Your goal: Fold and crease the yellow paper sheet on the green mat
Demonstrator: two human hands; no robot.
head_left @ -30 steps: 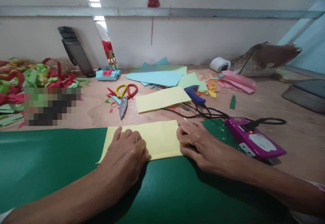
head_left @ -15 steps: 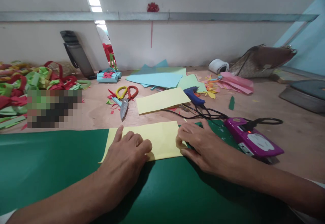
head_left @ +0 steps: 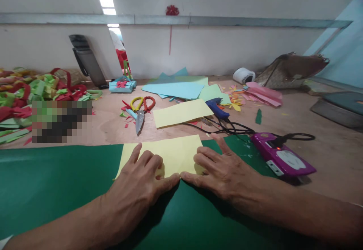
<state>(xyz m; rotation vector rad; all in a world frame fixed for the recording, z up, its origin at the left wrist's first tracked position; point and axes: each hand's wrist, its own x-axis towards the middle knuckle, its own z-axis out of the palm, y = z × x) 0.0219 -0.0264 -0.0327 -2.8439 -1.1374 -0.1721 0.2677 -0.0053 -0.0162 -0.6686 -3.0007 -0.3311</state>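
Note:
A pale yellow sheet of paper (head_left: 181, 152) lies on a green sheet (head_left: 56, 174) in front of me. My left hand (head_left: 144, 174) rests on its left part, fingers curled and thumb stretched along the near edge. From the right side, my right hand (head_left: 218, 167) grips the same paper with bent fingers, one finger raised. Both thumb tips meet at the middle of the near edge. Part of the paper is hidden under the hands. A second yellow paper strip (head_left: 183, 114) lies just beyond.
Scissors (head_left: 139, 119) lie beyond the green sheet. A blue glue gun (head_left: 218, 108) and its black cable sit near a purple power strip (head_left: 283, 155). Colored paper (head_left: 176, 87) lies at the back, paper loops (head_left: 42, 85) at left, a bag (head_left: 292, 70) at right.
My left thumb has stretched out rightward along the paper's near edge. My right thumb has moved left to meet it, and the right hand's fingers have shifted slightly.

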